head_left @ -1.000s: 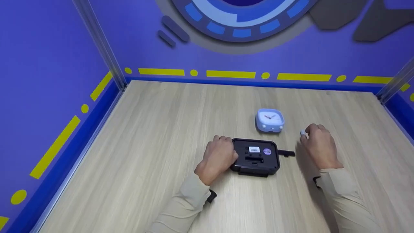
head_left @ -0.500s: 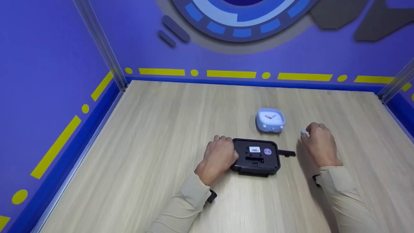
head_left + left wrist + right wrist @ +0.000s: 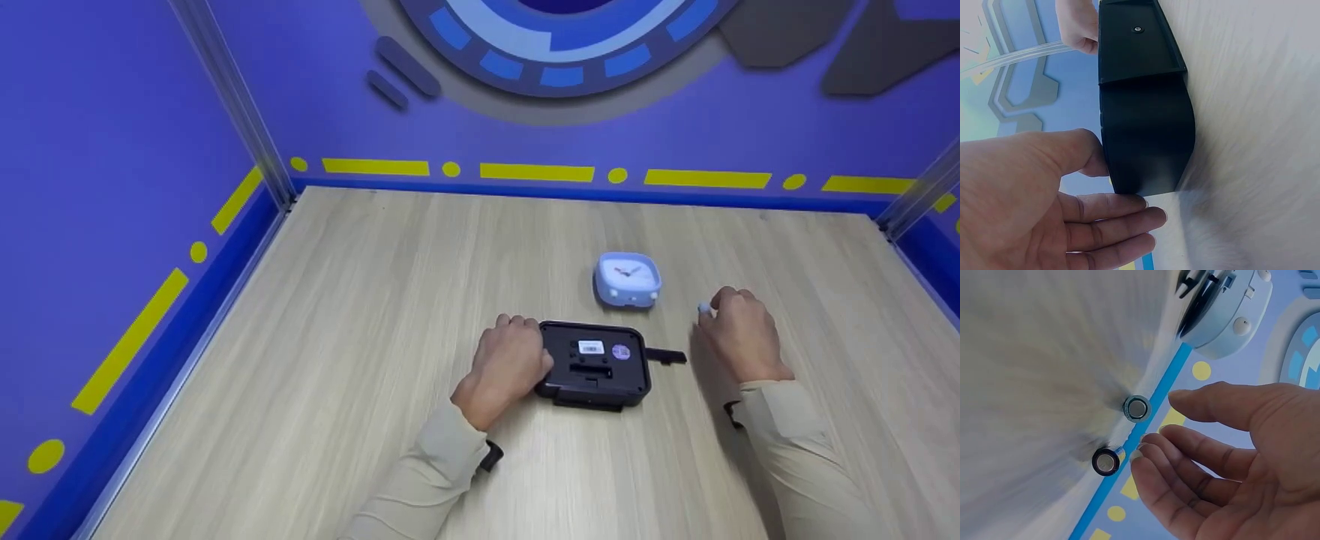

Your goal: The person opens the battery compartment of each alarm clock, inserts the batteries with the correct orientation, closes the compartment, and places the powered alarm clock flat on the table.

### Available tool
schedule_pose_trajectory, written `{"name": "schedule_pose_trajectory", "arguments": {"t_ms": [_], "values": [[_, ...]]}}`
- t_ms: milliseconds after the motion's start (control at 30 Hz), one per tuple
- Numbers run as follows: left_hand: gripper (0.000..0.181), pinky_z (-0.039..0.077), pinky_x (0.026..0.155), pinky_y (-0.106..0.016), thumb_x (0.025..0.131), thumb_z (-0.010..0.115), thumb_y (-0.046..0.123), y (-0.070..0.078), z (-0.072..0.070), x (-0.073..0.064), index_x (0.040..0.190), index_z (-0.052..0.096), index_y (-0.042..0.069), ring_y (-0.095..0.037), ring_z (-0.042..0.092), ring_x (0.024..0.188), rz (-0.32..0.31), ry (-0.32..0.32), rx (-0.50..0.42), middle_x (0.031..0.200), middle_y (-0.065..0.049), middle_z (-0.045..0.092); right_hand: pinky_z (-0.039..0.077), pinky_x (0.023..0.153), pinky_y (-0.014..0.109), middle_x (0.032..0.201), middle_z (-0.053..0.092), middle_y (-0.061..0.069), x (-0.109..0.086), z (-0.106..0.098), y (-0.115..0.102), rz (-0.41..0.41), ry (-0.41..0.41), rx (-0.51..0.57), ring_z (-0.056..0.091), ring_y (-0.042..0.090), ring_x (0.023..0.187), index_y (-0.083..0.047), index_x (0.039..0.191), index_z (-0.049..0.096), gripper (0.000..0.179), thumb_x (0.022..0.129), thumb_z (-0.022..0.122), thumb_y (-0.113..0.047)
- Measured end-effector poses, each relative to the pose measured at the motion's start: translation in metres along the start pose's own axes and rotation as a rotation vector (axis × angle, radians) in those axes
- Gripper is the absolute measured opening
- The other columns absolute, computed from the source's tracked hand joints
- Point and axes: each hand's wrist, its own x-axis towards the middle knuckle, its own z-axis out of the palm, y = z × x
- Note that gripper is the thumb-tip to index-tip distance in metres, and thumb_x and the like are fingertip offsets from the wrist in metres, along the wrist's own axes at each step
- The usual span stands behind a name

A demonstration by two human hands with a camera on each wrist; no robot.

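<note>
Two hands (image 3: 506, 364) (image 3: 742, 336) | left: gripping black device (image 3: 621, 375) | right: near batteries (image 3: 1137, 409)

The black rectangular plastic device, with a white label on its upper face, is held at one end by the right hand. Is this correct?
Not the right hand: the left hand holds the black device at one end, as the left wrist view shows. The white label is indeed on its upper face.

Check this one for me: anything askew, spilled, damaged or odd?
Nothing looks spilled or damaged. One oddity: a narrow black strip juts out to the right of the black device, whose slot is uncovered. I can't tell whether strip and device are joined.
</note>
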Motion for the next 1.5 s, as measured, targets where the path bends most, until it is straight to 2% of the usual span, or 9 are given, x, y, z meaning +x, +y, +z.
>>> {"name": "schedule_pose_trajectory", "arguments": {"t_ms": [467,567,733,1000,1233,1500], "values": [[0.024,0.057,0.070,-0.041,0.093,0.069,0.023,-0.0008,-0.0017,0.0005,0.096,0.073,0.000,-0.029,0.065,0.087,0.000,-0.016,-0.025,0.091,-0.011,0.071,0.048,0.073,0.064,0.082,0.059,0.031,0.0033,-0.0009,0.0057,0.041,-0.137,-0.019,0.061,0.050,0.079,0.017,0.090,0.060,0.021,0.098,0.057,-0.002],[0.020,0.056,0.068,-0.040,0.091,0.068,0.022,-0.0008,-0.0013,0.0002,0.093,0.072,0.002,-0.028,0.064,0.085,-0.006,-0.010,-0.022,0.088,-0.010,0.070,0.048,0.069,0.059,0.077,0.057,0.025,0.0032,-0.0008,0.0056,0.043,-0.145,-0.014,0.059,0.042,0.072,0.012,0.083,0.059,0.020,0.098,0.057,-0.002],[0.017,0.055,0.066,-0.039,0.090,0.066,0.019,-0.0012,0.0005,0.0009,0.090,0.071,0.003,-0.027,0.063,0.083,-0.017,-0.015,-0.030,0.087,-0.009,0.068,0.041,0.062,0.047,0.072,0.047,0.011,0.0036,-0.0010,0.0045,0.050,-0.156,-0.014,0.045,0.029,0.066,-0.004,0.070,0.049,0.030,0.098,0.058,-0.003],[0.020,0.056,0.069,-0.041,0.092,0.067,0.021,-0.0011,-0.0019,0.0006,0.095,0.072,0.001,-0.029,0.064,0.087,-0.014,-0.024,-0.042,0.091,-0.011,0.070,0.044,0.064,0.051,0.075,0.054,0.018,0.0031,-0.0023,0.0036,0.050,-0.180,-0.024,0.049,0.032,0.068,0.006,0.078,0.060,0.013,0.090,0.055,0.006],[0.020,0.056,0.069,-0.041,0.092,0.067,0.021,-0.0013,-0.0033,0.0004,0.095,0.072,0.001,-0.029,0.064,0.087,-0.011,-0.024,-0.046,0.091,-0.011,0.070,0.038,0.061,0.044,0.074,0.049,0.013,0.0030,-0.0051,0.0008,0.035,-0.190,-0.026,0.045,0.029,0.068,0.002,0.073,0.057,0.015,0.087,0.055,0.007],[0.023,0.056,0.070,-0.041,0.093,0.067,0.022,-0.0017,-0.0029,0.0005,0.098,0.073,0.001,-0.029,0.064,0.088,-0.009,-0.037,-0.045,0.092,-0.011,0.070,0.040,0.061,0.044,0.074,0.053,0.015,0.0009,-0.0095,-0.0034,-0.002,-0.175,-0.030,0.048,0.030,0.068,0.005,0.074,0.061,0.018,0.093,0.061,0.005]]}}
